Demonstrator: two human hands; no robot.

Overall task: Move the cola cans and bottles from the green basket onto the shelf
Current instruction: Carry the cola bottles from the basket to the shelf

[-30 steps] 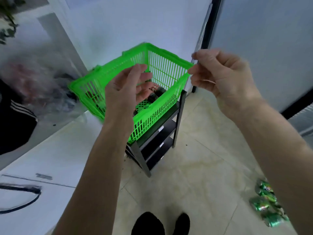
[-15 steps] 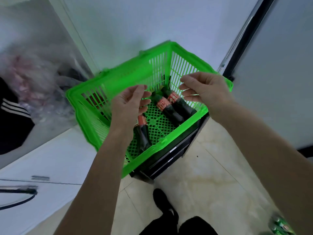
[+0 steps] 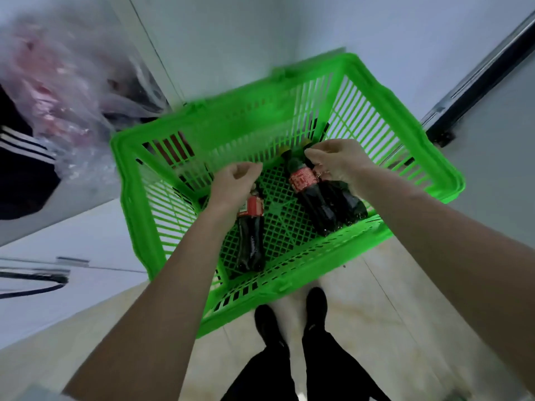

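Light was soft, cool and even, with no hard shadows. Motion blur smeared the plastic bag at upper left and the far rim of the basket. Wide-angle distortion bent the door frame and stretched both forearms at the edges.

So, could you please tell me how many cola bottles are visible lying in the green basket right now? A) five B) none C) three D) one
C: one cola bottle lies under the left hand, and two more lie side by side, the middle bottle and the right bottle, beneath the right hand, all on the floor of the green basket.
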